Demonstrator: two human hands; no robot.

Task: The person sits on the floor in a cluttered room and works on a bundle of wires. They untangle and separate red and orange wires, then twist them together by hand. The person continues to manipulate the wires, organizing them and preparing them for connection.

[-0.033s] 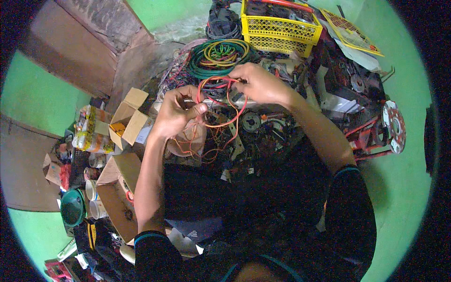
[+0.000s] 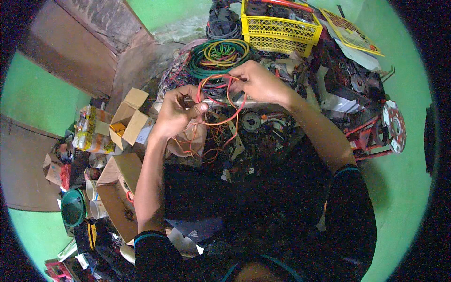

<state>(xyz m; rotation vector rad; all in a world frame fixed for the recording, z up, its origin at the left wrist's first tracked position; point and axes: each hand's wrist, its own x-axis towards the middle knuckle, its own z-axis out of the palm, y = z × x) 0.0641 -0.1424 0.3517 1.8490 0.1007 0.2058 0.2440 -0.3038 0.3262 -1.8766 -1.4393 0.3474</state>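
My left hand (image 2: 181,110) and my right hand (image 2: 260,82) both grip a thin orange-red wire (image 2: 237,114) bent into a loop between them. The left thumb and fingers pinch the loop's lower left side. The right hand's fingers close on its top. More orange wire hangs down in loose tangles below the left hand. Under the hands lies a heap of metal parts (image 2: 253,122) and mixed wires.
Coils of green and yellow cable (image 2: 221,54) lie just beyond the hands, with a yellow plastic crate (image 2: 279,28) behind. Open cardboard boxes (image 2: 127,117) stand left, a green funnel-shaped dish (image 2: 73,207) lower left. A red and white disc part (image 2: 394,124) sits right.
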